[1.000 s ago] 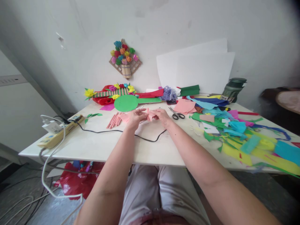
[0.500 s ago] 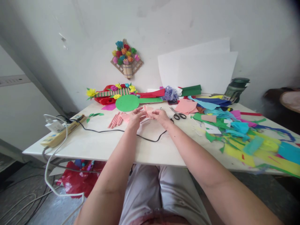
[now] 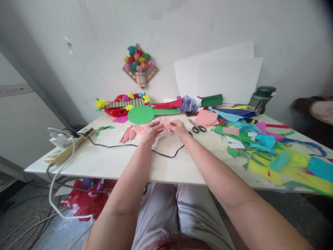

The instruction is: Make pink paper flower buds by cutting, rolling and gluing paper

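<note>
My left hand [image 3: 152,129] and my right hand [image 3: 178,127] meet above the white table [image 3: 109,161], and both pinch a small piece of pink paper [image 3: 164,122] between the fingertips. To the left of my left hand lie several rolled pink paper sticks [image 3: 126,133] and a flat pink scrap [image 3: 139,130]. Black-handled scissors [image 3: 197,127] rest just right of my right hand. A black cable [image 3: 166,153] curves across the table under my wrists.
A green paper disc [image 3: 142,114] and a red-and-yellow flower craft [image 3: 122,103] lie behind my hands. Coloured paper scraps [image 3: 262,146] cover the right side. A power strip [image 3: 66,147] sits at the left edge, a dark green bottle [image 3: 260,99] at the back right.
My hands rose slightly and came closer together on the pink paper, which now looks smaller and more folded. The view shifted a little.
</note>
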`<state>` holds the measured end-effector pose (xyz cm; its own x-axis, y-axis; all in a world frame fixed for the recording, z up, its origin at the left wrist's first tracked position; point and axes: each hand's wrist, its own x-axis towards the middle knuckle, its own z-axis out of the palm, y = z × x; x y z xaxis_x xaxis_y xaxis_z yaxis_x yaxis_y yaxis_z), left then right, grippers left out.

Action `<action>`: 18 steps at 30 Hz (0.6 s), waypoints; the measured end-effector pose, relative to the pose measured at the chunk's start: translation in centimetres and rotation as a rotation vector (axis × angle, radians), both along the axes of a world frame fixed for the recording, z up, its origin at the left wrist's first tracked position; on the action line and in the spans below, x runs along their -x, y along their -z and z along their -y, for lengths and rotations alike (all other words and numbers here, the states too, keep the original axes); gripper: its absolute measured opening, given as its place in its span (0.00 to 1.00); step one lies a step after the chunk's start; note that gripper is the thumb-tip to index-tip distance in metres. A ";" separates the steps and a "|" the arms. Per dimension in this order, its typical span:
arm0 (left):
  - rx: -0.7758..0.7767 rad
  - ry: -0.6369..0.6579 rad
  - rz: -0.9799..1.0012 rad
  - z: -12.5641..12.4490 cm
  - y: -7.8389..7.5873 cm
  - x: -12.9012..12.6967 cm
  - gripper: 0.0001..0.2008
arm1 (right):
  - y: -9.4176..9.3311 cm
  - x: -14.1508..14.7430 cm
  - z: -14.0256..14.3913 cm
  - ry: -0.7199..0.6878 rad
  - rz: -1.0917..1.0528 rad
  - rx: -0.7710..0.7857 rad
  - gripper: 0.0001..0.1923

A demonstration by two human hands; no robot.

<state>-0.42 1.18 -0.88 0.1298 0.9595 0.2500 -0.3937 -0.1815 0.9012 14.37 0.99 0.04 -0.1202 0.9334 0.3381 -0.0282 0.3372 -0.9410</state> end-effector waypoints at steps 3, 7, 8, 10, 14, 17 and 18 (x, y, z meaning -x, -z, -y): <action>-0.008 0.031 -0.021 0.2 -0.1 -0.1 0.15 | 0.0 0.0 0.1 0.035 0.003 0.002 0.10; -0.006 0.067 0.007 0.2 0.0 -0.1 0.14 | -0.2 -0.1 0.2 0.087 0.022 -0.026 0.11; -0.006 0.068 0.009 0.1 0.0 -0.1 0.13 | -0.2 -0.2 0.2 0.092 0.027 -0.029 0.11; 0.002 0.059 0.007 0.0 0.2 0.0 0.12 | -0.2 -0.2 0.1 0.084 0.027 -0.023 0.11; 0.061 0.022 0.022 -0.1 0.3 0.1 0.10 | -0.1 -0.1 0.0 0.041 0.007 -0.012 0.11; 0.097 -0.012 0.025 0.0 0.2 0.2 0.09 | -0.1 -0.1 0.0 0.036 0.002 -0.015 0.10; 0.105 -0.022 0.023 0.0 0.1 0.2 0.09 | -0.1 -0.1 -0.1 0.038 0.004 -0.016 0.10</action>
<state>-0.60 1.18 -1.02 0.1039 0.9831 0.1506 -0.4110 -0.0955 0.9066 14.51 1.06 0.09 -0.0857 0.9317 0.3530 -0.0114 0.3534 -0.9354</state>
